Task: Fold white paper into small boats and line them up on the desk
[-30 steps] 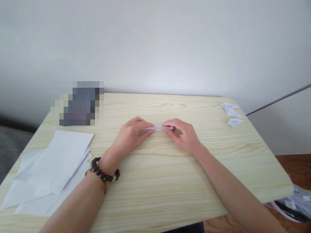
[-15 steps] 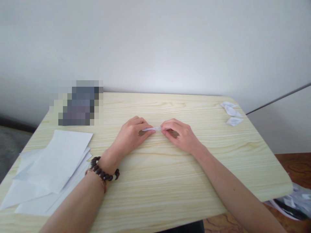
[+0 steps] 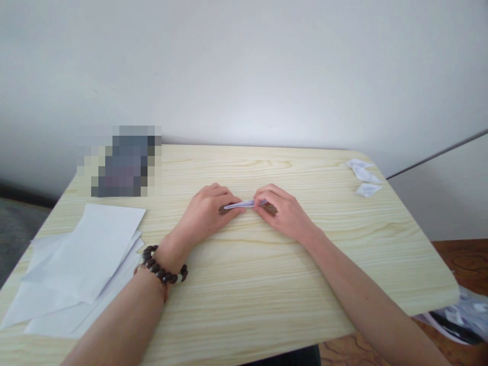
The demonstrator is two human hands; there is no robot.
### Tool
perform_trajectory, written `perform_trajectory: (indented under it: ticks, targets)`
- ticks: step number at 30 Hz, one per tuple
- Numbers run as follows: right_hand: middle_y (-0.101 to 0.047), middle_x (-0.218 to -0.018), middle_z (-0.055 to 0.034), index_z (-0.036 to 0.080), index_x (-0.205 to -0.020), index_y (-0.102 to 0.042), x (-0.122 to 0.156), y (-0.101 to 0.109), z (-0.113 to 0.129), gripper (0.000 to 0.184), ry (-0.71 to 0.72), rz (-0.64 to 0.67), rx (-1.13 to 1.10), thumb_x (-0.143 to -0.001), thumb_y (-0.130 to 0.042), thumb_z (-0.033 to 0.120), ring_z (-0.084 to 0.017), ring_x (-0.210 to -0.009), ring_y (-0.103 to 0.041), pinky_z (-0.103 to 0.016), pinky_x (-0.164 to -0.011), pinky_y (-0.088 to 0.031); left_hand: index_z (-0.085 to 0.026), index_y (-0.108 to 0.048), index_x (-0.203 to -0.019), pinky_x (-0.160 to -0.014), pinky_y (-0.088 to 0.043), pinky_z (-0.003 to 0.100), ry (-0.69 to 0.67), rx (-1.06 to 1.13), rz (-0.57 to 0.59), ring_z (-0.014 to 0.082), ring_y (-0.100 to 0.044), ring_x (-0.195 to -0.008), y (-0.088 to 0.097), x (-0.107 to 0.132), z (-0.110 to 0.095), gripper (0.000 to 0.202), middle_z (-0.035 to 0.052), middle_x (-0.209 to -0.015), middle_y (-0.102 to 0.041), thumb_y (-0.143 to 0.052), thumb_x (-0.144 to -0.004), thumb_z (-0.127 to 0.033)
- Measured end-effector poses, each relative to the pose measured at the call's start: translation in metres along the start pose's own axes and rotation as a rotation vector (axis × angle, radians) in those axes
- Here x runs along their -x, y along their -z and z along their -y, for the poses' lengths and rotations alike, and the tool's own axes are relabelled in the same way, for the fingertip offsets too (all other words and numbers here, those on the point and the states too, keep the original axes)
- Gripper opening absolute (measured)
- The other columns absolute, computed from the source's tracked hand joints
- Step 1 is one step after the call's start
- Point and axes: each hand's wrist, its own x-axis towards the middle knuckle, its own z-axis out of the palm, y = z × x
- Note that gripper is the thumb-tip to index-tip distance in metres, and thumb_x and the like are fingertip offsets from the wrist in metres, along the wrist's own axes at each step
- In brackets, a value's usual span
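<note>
A narrow strip of folded white paper (image 3: 247, 203) is held just above the middle of the wooden table. My left hand (image 3: 209, 207) pinches its left part between thumb and fingers, and a dark bead bracelet circles that wrist. At the paper's right part, my right hand (image 3: 280, 209) grips with thumb and fingertips. Both hands are closed on the same piece, their fingertips a small gap apart. Part of the paper is hidden behind the fingers.
White paper sheets (image 3: 91, 254) lie in a loose pile at the left. Several small folded paper pieces (image 3: 368, 190) sit at the far right corner. A blurred dark object (image 3: 124, 162) lies back left. Behind the table (image 3: 244, 295) stands a white wall (image 3: 244, 71).
The folded paper has tilted slightly, so more of its edge shows between my hands. My hands have barely shifted and keep their pinch on it.
</note>
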Motion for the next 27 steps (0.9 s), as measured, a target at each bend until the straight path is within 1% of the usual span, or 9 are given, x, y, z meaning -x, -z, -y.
perform_trajectory:
  ticks: [2, 3, 6, 11, 14, 16, 18, 23, 27]
  targets:
    - [-0.062, -0.096, -0.006, 0.021, -0.088, -0.058, 0.0, 0.0, 0.0, 0.008, 0.009, 0.004, 0.036, -0.09, -0.052, 0.015, -0.017, -0.09, -0.058, -0.031, -0.081, -0.048, -0.019, -0.067, -0.102, -0.078, -0.046, 0.031, 0.024, 0.05, -0.018, 0.0189, -0.059, -0.086, 0.003, -0.001, -0.005, 0.023, 0.0054, -0.089, -0.068, -0.055, -0.091, -0.035]
    - [-0.061, -0.095, -0.006, 0.021, -0.089, -0.058, 0.0, 0.0, 0.0, 0.008, 0.012, 0.007, 0.043, -0.09, -0.052, 0.016, -0.018, -0.09, -0.058, -0.032, -0.081, -0.048, -0.019, -0.066, -0.102, -0.08, -0.046, 0.03, 0.033, 0.091, -0.024, 0.0185, -0.06, -0.089, 0.004, -0.001, -0.007, 0.022, 0.006, -0.093, -0.068, -0.052, -0.093, -0.034]
    - [-0.061, -0.094, -0.0062, 0.02, -0.09, -0.059, 0.0, 0.0, 0.0, 0.007, 0.017, 0.007, 0.038, -0.091, -0.052, 0.019, -0.017, -0.089, -0.058, -0.032, -0.08, -0.048, -0.018, -0.065, -0.095, -0.082, -0.046, 0.03, 0.042, 0.137, -0.028, 0.0178, -0.06, -0.09, 0.005, -0.002, -0.011, 0.02, 0.0065, -0.095, -0.068, -0.048, -0.094, -0.028]
    - [-0.062, -0.089, -0.0066, 0.019, -0.088, -0.06, -0.001, -0.002, 0.002, 0.013, 0.024, -0.014, 0.027, -0.093, -0.049, 0.025, -0.018, -0.086, -0.058, -0.033, -0.079, -0.048, -0.018, -0.064, -0.093, -0.082, -0.045, 0.031, 0.055, 0.1, -0.031, 0.0183, -0.059, -0.089, 0.003, -0.002, -0.01, 0.015, 0.0054, -0.093, -0.068, -0.051, -0.09, -0.024]
    - [-0.062, -0.087, -0.0061, 0.02, -0.085, -0.059, -0.002, -0.003, 0.005, 0.012, 0.011, -0.047, 0.045, -0.092, -0.049, 0.021, -0.018, -0.084, -0.058, -0.032, -0.077, -0.048, -0.018, -0.063, -0.095, -0.079, -0.045, 0.032, 0.067, 0.064, -0.007, 0.019, -0.057, -0.086, 0.002, -0.002, -0.01, 0.014, 0.0045, -0.091, -0.067, -0.054, -0.085, -0.023]
    - [-0.062, -0.087, -0.0056, 0.02, -0.084, -0.058, -0.002, -0.005, 0.007, 0.008, -0.008, -0.06, 0.057, -0.088, -0.052, 0.017, -0.018, -0.083, -0.058, -0.032, -0.077, -0.048, -0.018, -0.061, -0.095, -0.077, -0.045, 0.033, 0.078, 0.037, 0.004, 0.0195, -0.056, -0.083, 0.002, -0.002, -0.011, 0.014, 0.0041, -0.088, -0.066, -0.056, -0.083, -0.023]
    - [-0.062, -0.087, -0.0052, 0.02, -0.085, -0.058, -0.003, -0.006, 0.009, 0.008, -0.035, -0.06, 0.067, -0.084, -0.054, 0.013, -0.018, -0.083, -0.058, -0.031, -0.077, -0.048, -0.018, -0.06, -0.094, -0.076, -0.045, 0.033, 0.081, 0.007, 0.006, 0.0201, -0.055, -0.082, 0.001, -0.002, -0.011, 0.014, 0.0039, -0.086, -0.065, -0.057, -0.081, -0.023]
    - [-0.062, -0.089, -0.0054, 0.021, -0.087, -0.056, -0.003, -0.009, 0.01, 0.013, -0.082, -0.055, 0.086, -0.08, -0.054, 0.01, -0.019, -0.085, -0.058, -0.031, -0.077, -0.049, -0.018, -0.059, -0.095, -0.078, -0.045, 0.034, 0.037, -0.081, -0.006, 0.0208, -0.054, -0.085, -0.001, -0.001, -0.013, 0.015, 0.0051, -0.091, -0.064, -0.055, -0.082, -0.023]
    - [-0.062, -0.092, -0.0052, 0.021, -0.09, -0.056, -0.003, -0.01, 0.009, 0.015, -0.088, -0.056, 0.115, -0.08, -0.053, 0.01, -0.019, -0.086, -0.058, -0.032, -0.077, -0.048, -0.018, -0.061, -0.094, -0.08, -0.047, 0.033, 0.025, -0.164, -0.051, 0.0206, -0.057, -0.089, -0.003, 0.0, -0.017, 0.013, 0.0063, -0.095, -0.064, -0.053, -0.084, -0.022]
